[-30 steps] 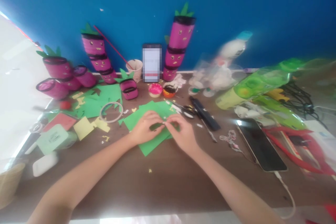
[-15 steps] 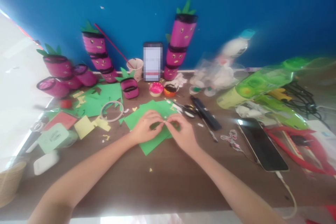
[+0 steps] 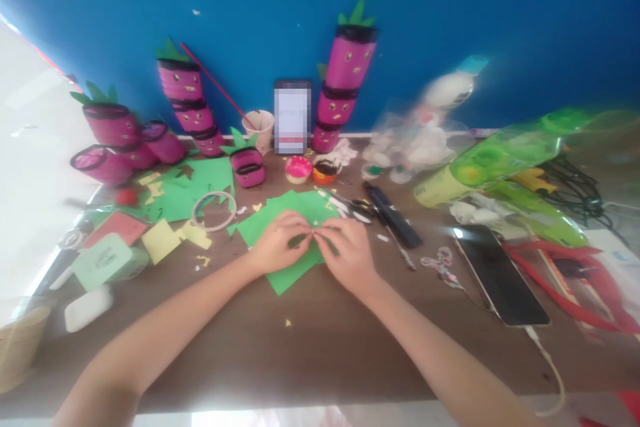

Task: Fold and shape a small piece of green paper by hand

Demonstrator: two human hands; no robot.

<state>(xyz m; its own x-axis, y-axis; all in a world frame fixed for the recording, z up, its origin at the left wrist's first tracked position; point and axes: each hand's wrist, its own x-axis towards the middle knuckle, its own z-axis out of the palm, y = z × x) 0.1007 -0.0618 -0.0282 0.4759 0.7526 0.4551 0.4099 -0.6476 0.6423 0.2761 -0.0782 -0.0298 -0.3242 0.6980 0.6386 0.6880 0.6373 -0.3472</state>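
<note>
Over the sheets of green paper (image 3: 285,280), my left hand (image 3: 283,243) and my right hand (image 3: 350,257) meet at their fingertips. Both are closed in a pinch, and a tiny pale bit shows between them, too small to name. Just behind my right hand lie scissors (image 3: 363,208) and some white slips. Two small paint cups, one pink (image 3: 299,169) and one orange with dark contents (image 3: 324,171), stand beyond the paper. A small purple cup with green leaves (image 3: 247,167) is behind my left hand.
Stacked purple cups with faces (image 3: 345,80) stand against the blue wall. A roll of tape (image 3: 214,211), yellow paper (image 3: 160,241) and a green box (image 3: 103,260) lie left. To the right are a black cutter-like tool (image 3: 393,213), a phone on a cable (image 3: 503,273) and a green bottle (image 3: 495,157).
The fingers of my right hand have shifted slightly at the pinch, its other fingers lifting a little. My left hand stays almost where it was.
</note>
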